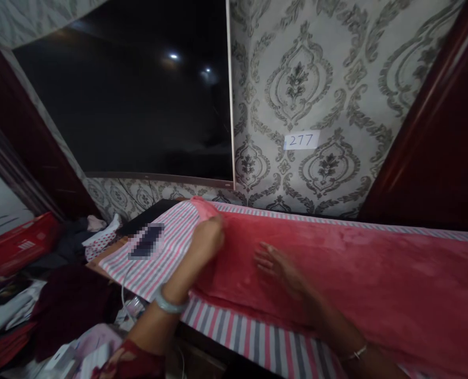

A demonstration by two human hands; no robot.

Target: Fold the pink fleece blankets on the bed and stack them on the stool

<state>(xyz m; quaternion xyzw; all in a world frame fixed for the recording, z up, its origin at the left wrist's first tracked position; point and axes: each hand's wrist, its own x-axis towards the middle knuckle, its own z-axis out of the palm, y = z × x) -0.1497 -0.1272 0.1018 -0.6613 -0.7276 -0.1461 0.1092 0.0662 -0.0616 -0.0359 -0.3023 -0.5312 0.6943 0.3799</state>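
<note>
A plush red blanket [344,268] lies in a long folded strip on a pink, grey and white striped cloth [166,231]. At its left end, my left hand [209,238] is closed on the blanket's far corner, and a lighter pink fold stands up just beyond the fingers. My right hand [280,267] is open above the middle part of the blanket, its fingers stretched toward the left. Whether that palm touches the fabric, I cannot tell. The blanket's right end runs out of view.
Left of the blanket, a dark pixelated object [147,242] with a white cable lies on the striped cloth. A large black television [150,100] hangs behind. Heaped clothes [73,305] and a red box or bag [18,242] crowd the left side.
</note>
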